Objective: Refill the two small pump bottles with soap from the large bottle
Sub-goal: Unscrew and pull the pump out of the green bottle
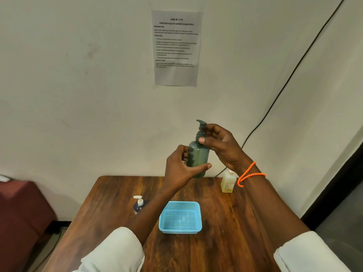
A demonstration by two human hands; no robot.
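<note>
Our left hand [179, 169] wraps the body of a translucent grey-green pump bottle [198, 158], held upright above the far edge of the tabletop [225, 222], while our right hand [222, 146] pinches its dark pump collar between thumb and fingers. Below us on the wood, a dark blue pump bottle [138, 205] with a white pump stands left of a light blue mesh basket [180, 217]; a pale yellow large bottle [228, 182] stands at the far right corner.
</note>
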